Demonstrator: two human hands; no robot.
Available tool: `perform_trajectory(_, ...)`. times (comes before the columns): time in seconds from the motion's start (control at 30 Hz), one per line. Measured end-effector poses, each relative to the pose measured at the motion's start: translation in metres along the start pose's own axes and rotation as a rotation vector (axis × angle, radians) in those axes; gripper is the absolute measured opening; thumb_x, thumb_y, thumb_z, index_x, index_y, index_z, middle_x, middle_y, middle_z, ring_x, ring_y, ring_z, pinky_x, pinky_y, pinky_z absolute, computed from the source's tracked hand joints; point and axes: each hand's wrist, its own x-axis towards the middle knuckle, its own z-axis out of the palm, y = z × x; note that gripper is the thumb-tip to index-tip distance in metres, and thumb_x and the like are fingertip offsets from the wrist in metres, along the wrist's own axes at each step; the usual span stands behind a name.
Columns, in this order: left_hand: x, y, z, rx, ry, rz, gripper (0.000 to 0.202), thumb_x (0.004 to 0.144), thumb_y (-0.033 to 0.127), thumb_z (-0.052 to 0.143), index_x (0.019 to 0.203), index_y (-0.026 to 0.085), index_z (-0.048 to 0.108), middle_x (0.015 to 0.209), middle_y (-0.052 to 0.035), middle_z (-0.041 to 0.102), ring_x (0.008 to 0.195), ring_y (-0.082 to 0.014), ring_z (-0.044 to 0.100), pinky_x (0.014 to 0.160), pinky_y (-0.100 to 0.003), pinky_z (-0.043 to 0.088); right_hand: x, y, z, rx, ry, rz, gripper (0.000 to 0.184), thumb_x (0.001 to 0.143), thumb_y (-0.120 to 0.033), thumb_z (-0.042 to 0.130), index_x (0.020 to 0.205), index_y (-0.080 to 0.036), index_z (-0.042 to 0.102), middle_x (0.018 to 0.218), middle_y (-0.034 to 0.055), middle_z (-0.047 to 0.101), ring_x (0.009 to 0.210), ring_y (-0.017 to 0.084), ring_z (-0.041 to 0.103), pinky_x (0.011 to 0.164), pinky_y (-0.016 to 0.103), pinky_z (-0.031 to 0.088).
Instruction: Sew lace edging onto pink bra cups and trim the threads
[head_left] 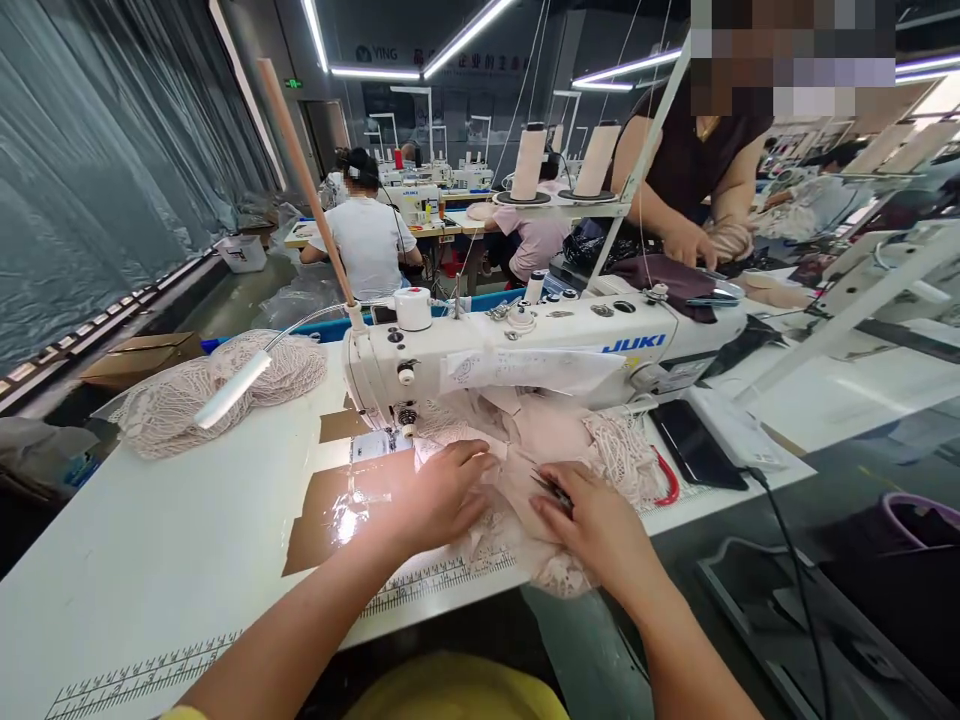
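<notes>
Since soft cloth [540,432] may slip, our left hand [452,492] lies spread on it, mid-frame | our right hand [598,515] pinches a dark pointy tool [553,490].

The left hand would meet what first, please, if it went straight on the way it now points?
The left hand would probably meet the bunched pale fabric just beyond its fingertips, below the arm of the sewing machine, though depth is hard to judge from this single view.

Left hand [454,495] palm-down on pale pink fabric [551,430], white sewing machine [525,335] just beyond. Right hand [589,520] grips small dark tool [553,489] over same fabric. Lace bundles [274,365] left on white bench [187,530]; flat black device [697,445] right.
</notes>
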Motion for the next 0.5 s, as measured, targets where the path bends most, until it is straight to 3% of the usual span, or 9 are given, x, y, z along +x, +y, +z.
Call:
perform_trajectory(0.1, 0.022, -0.006, 0.013, 0.052, 0.052, 0.046, 0.041, 0.083, 0.02, 0.053, 0.123, 0.014, 0.052, 0.13, -0.0158, 0.053, 0.119, -0.027, 0.049, 0.1, -0.04, 0.042, -0.001, -0.002, 0.006, -0.052, -0.042, -0.009, 0.021, 0.09, -0.026, 0.047, 0.101, -0.016, 0.062, 0.102, 0.011, 0.067, 0.088, 0.026, 0.064, 0.075, 0.036, 0.047)
perform_trajectory(0.23, 0.038, -0.012, 0.017, 0.276, -0.018, 0.073, 0.034, 0.078, 0.015, 0.053, 0.112, 0.015, 0.058, 0.108, -0.0116, 0.062, 0.099, -0.0249, 0.057, 0.086, -0.037, 0.047, -0.003, -0.001, 0.01, -0.048, 0.003, -0.078, 0.019, 0.09, -0.024, 0.046, 0.097, -0.016, 0.062, 0.097, 0.01, 0.067, 0.086, 0.024, 0.065, 0.072, 0.033, 0.048)
perform_trajectory(0.37, 0.04, -0.011, 0.016, 0.402, -0.003, 0.046, 0.022, 0.077, 0.004, 0.044, 0.088, 0.013, 0.061, 0.09, -0.0122, 0.062, 0.087, -0.025, 0.057, 0.081, -0.039, 0.044, -0.005, 0.002, 0.014, -0.072, 0.06, -0.123, 0.017, 0.089, -0.022, 0.047, 0.095, -0.016, 0.062, 0.093, 0.0085, 0.067, 0.081, 0.023, 0.066, 0.066, 0.031, 0.048)
perform_trajectory(0.5, 0.035, 0.002, 0.008, 0.444, 0.034, 0.014, 0.016, 0.077, 0.008, 0.044, 0.083, 0.012, 0.058, 0.086, -0.0134, 0.06, 0.082, -0.0261, 0.054, 0.077, -0.04, 0.043, -0.007, 0.003, 0.017, -0.074, 0.134, -0.184, 0.017, 0.088, -0.018, 0.047, 0.094, -0.016, 0.062, 0.09, 0.0078, 0.066, 0.078, 0.022, 0.066, 0.064, 0.03, 0.049)
